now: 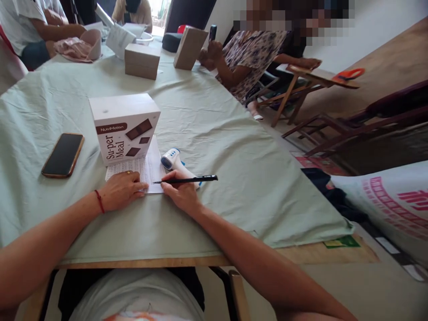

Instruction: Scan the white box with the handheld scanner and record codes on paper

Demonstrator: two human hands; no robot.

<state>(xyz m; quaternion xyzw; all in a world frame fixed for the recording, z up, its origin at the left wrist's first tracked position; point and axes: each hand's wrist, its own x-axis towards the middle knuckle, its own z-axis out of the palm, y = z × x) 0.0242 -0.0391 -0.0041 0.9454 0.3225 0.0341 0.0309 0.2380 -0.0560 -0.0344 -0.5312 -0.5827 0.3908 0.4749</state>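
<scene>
My right hand (182, 192) grips a black pen (190, 180), its tip at a sheet of paper (154, 171) with writing on its left part. My left hand (123, 191), with a ring and a red cord at the wrist, lies on the lower part of that sheet, fingers stretched out. Behind the hands a white box (125, 127) marked "NutriMotion Su-per Meal" stands upright on the paper and covers some of it. A white and blue infrared thermometer (172, 159) lies just beyond my right hand, which hides part of its handle.
A smartphone (63, 155) lies left of the box on the green tablecloth (234, 196). Farther back are two brown cardboard boxes (142, 62) and a pink cap (80, 44). Several people sit around the table. A wooden chair (334, 125) stands at right, near a printed white sack (384, 191).
</scene>
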